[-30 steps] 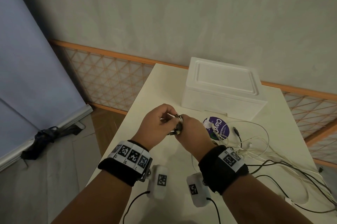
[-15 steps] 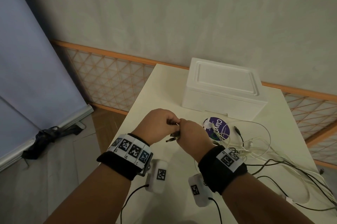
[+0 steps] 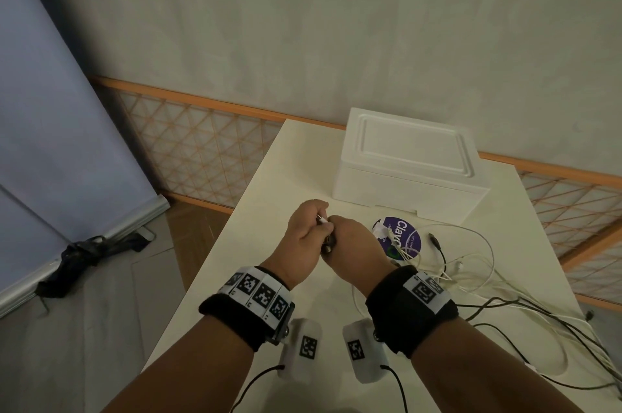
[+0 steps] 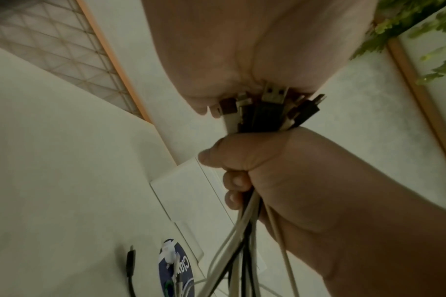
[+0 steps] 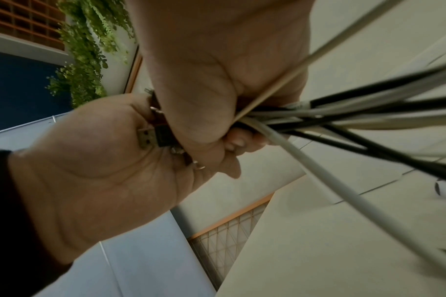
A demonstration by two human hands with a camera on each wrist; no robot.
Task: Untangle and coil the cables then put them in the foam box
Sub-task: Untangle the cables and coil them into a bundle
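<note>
I see a purple round sticker (image 3: 399, 237) on the white table (image 3: 269, 204), an orange lattice fence (image 3: 202, 143) behind, hanging greenery (image 5: 89, 50).

Dim, even light; wrist views soft and perhaps motion-blurred, edges bowed by wide-angle lenses.

Your two hands meet above the middle of the table (image 3: 215, 278), the left hand (image 3: 304, 241) just left of the right hand (image 3: 356, 247), touching. Behind them the foam box (image 3: 407, 170) sits on the table's far part. A round sticker (image 3: 399, 237) lies between box and right hand. Loose cables (image 3: 478, 274) spread over the table to your right.
</note>
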